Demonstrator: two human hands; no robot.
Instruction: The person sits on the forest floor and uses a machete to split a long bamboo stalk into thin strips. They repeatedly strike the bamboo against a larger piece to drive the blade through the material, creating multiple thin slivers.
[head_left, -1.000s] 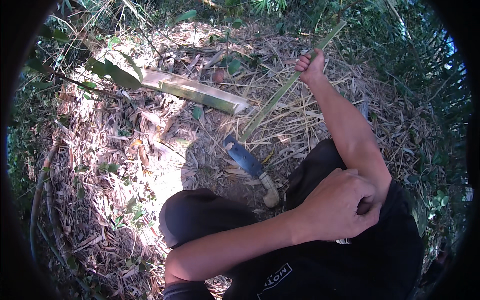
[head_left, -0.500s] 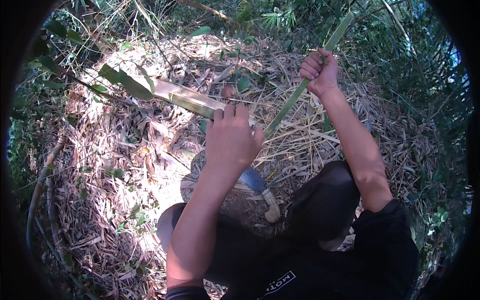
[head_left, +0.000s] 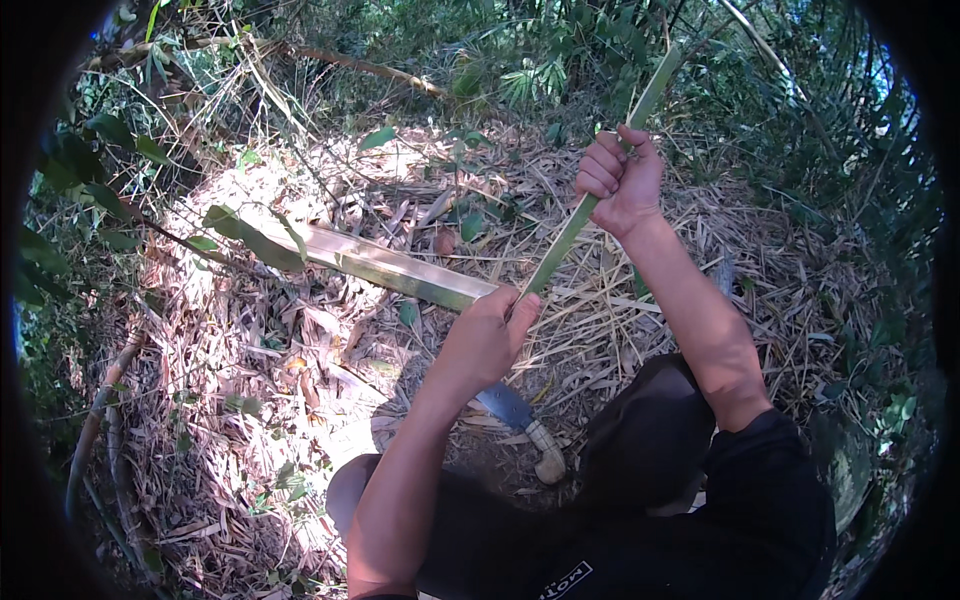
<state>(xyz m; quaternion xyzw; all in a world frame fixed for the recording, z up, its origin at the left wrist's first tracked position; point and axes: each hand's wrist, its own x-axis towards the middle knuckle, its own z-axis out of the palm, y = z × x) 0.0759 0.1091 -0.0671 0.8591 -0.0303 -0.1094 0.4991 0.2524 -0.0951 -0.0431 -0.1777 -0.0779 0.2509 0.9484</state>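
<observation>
A long, narrow green bamboo strip [head_left: 563,243] slants up to the right between my hands. My right hand [head_left: 622,183] is closed round its upper part, with the tip sticking out above the fist. At the strip's lower end my left hand [head_left: 480,345] pinches it between thumb and fingers; some of those fingers are hidden. A wider split bamboo length [head_left: 400,277], pale on its inner face and green along the side, runs off to the left from beside my left hand. Below that hand lies a large knife [head_left: 510,407], its dark blade partly covered and its pale handle toward me.
Dry bamboo leaves and thin shavings [head_left: 600,310] cover the ground. A leafy twig [head_left: 240,232] hangs over the far end of the wide bamboo. My bent knees [head_left: 640,425] flank the knife. Dense green brush rings the spot, with a curved stem [head_left: 100,415] at left.
My left hand has left the top of the wide bamboo's near end and now grips the strip's lower end. My right hand has come slightly lower and left with the strip.
</observation>
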